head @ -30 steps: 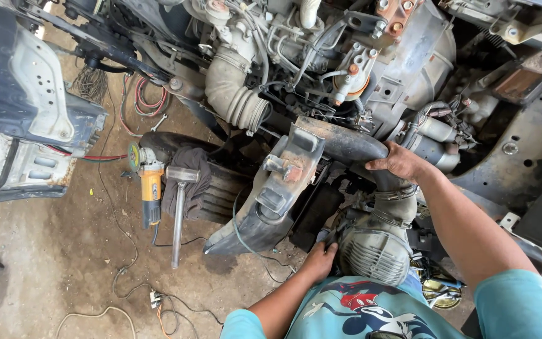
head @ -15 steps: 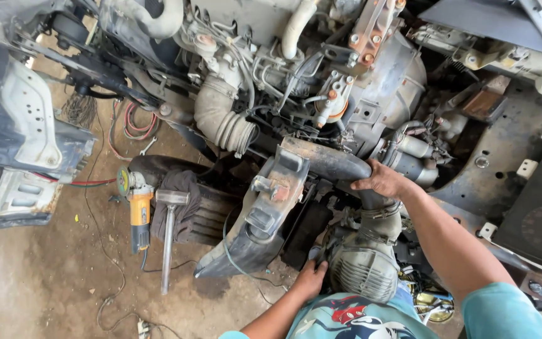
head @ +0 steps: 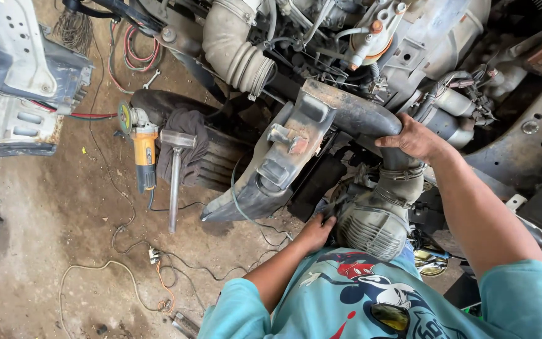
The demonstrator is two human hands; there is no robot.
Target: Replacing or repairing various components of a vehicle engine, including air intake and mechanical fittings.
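A large dark plastic air-intake housing (head: 283,150) slants down from the engine (head: 346,37) toward the ground. My right hand (head: 412,139) grips the black curved duct (head: 359,116) at the housing's upper end. My left hand (head: 316,231) holds the lower edge of a grey ribbed canister (head: 374,223) that hangs under the duct by a clamped hose (head: 403,176). My arms wear teal sleeves.
A yellow angle grinder (head: 142,147), a steel hammer (head: 175,176) and a dark rag (head: 189,141) lie on the dirt floor to the left. Cables (head: 158,270) trail across the ground. A blue body panel (head: 14,81) stands at the far left.
The view has closed in on the engine and shifted. Both hands keep their hold on the duct and the canister.
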